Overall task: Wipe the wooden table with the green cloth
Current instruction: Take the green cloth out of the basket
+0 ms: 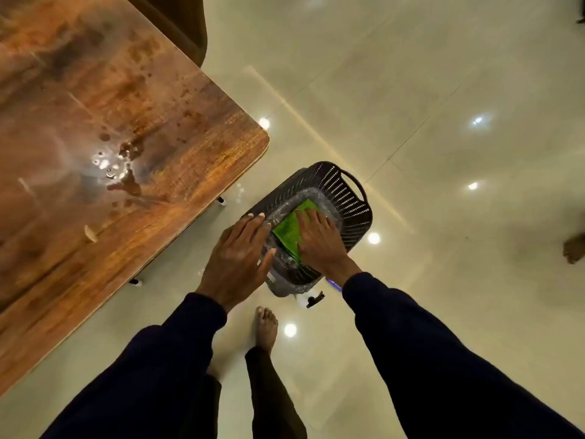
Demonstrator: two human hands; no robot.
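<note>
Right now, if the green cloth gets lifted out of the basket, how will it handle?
Likely floppy: the green cloth lies folded in layers under the right hand, so it should droop and unfold when lifted. Probably light, since it looks thin. Its fuzzy surface suggests a secure grip, not a slippery one.

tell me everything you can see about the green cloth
The green cloth is bright green with a nubbly, towel-like surface, folded flat so layered edges show at its near end. It lies in the bottom of the dark slatted basket. The right hand rests on top, covering its right part; the left hand hovers at the basket's rim beside it.
</note>
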